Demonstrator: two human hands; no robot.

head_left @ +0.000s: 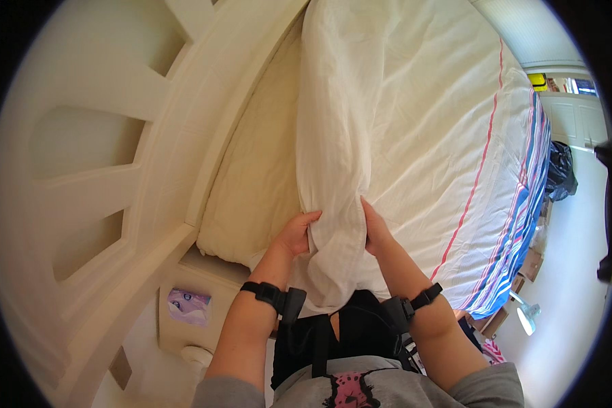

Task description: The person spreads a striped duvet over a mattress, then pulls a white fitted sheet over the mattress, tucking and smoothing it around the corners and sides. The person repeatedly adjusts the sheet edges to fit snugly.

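Note:
A white bed sheet (428,112) with a red stripe and a blue striped border covers much of the bed and hangs over its right side. Its left part is gathered into a long fold (331,137) running away from me. My left hand (298,232) grips the fold's left edge, thumb on top and fingers under the cloth. On the fold's right edge my right hand (375,227) has hold of the fabric, its fingers partly hidden. Left of the fold a cream mattress pad (255,188) lies bare. The fold's near end droops toward my waist.
A white slatted headboard (153,148) rises along the left. Below it, a nightstand (171,278) carries a purple tissue pack (188,306). Past the bed's right side are a black plastic bag (561,173), cardboard boxes (531,264) and a lamp (528,316).

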